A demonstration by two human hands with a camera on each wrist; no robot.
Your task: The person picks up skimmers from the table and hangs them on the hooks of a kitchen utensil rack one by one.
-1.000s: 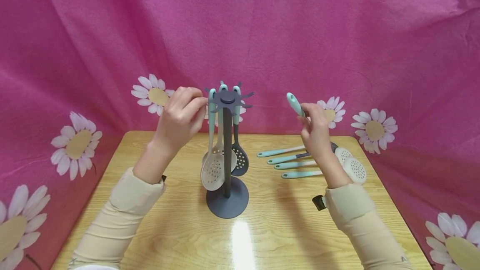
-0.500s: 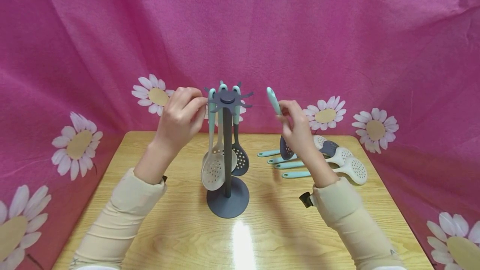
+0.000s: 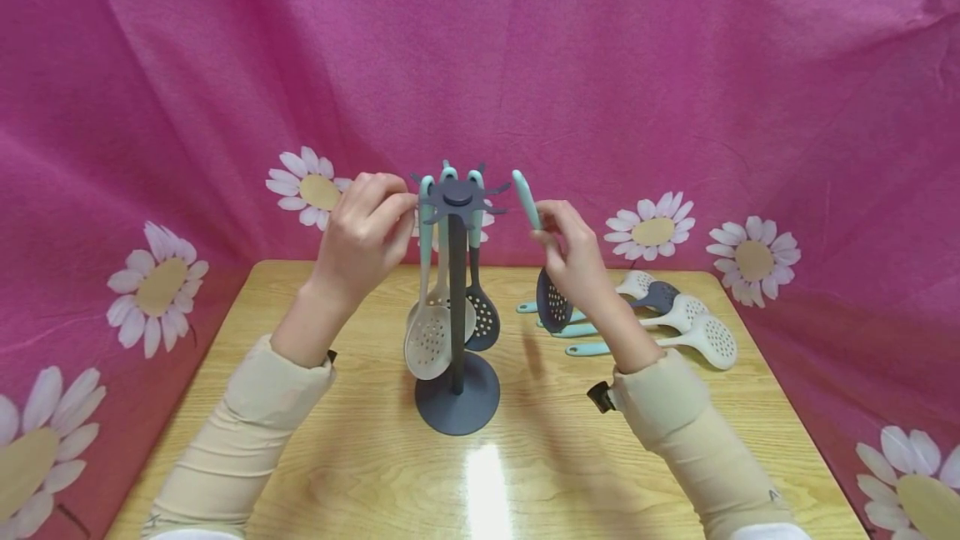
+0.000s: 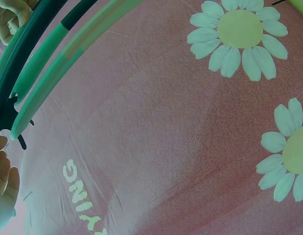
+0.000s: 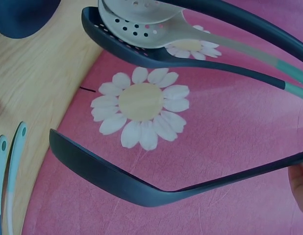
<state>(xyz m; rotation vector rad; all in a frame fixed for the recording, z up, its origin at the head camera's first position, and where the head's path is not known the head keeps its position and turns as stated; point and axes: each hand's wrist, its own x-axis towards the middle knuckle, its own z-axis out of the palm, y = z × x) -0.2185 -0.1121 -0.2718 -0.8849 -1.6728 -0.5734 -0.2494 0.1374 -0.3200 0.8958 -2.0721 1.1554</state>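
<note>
A dark utensil stand (image 3: 457, 298) with a round base and a hooked top stands mid-table in the head view. On it hang a pale slotted spoon (image 3: 429, 344), a second pale one partly behind it, and a dark slotted spoon (image 3: 483, 319), all with mint handles. At the stand's left, my left hand (image 3: 363, 227) pinches one hook of the top; its fingers (image 4: 4, 181) show there in the left wrist view. My right hand (image 3: 573, 252) pinches another dark slotted spoon (image 5: 112, 181) by its mint handle, upright, just right of the hooks, its perforated head hanging below the hand.
Several slotted utensils lie on the wooden table (image 3: 360, 473) at the right, mint handles pointing left; the nearest is a pale one (image 3: 712, 342). My right forearm passes over them. A pink cloth (image 3: 480, 65) with daisies encloses the back and sides.
My right hand has carried the dark slotted spoon leftward, close to the stand, and its head now shows below the hand. My left hand keeps its place on the stand.
</note>
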